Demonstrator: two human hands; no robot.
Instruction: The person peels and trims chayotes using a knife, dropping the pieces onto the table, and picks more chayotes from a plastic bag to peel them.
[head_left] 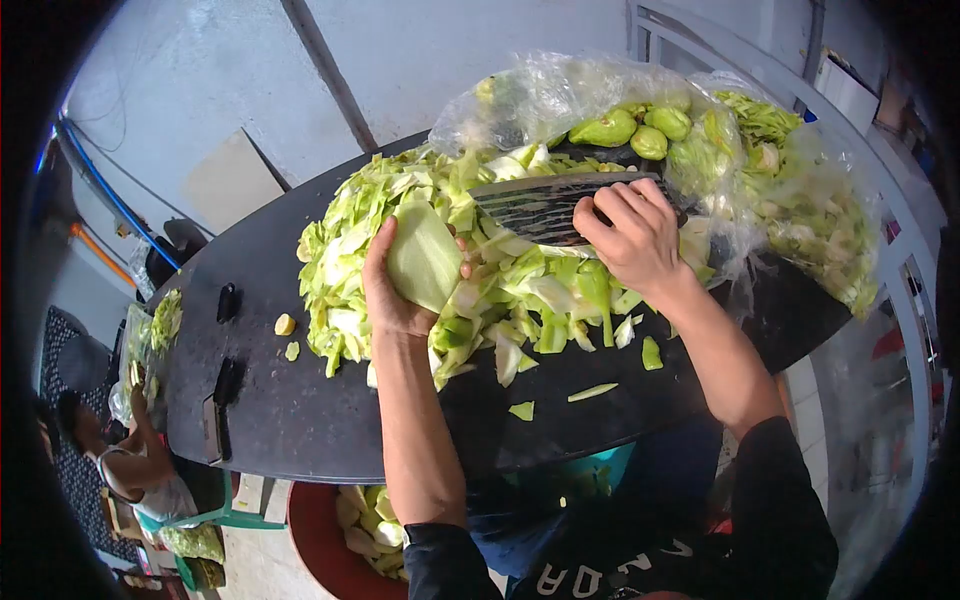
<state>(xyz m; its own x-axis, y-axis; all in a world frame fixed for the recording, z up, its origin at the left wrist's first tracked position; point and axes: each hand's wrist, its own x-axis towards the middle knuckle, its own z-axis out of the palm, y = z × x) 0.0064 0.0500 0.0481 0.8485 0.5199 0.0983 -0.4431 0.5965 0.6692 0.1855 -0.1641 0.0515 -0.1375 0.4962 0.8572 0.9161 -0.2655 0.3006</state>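
My left hand (402,308) is wrapped round a pale green peeled chayote (425,258), its smooth face turned up. In my right hand (635,235) is a broad-bladed knife (530,208), gripped at its handle end. Its blade points left, dark with pale wet streaks, and its tip is close to the chayote but apart from it. Beneath both hands lies a large heap of pale green slices and peelings (345,255). A few loose scraps (593,392) are scattered on the table's near side.
The dark oval table (300,420) carries clear plastic bags (810,200) of cut pieces and whole green chayotes (605,128). Dark objects (228,302) lie at left. Below stands a red tub (310,540) of pieces. Another person (150,470) sits at the far left.
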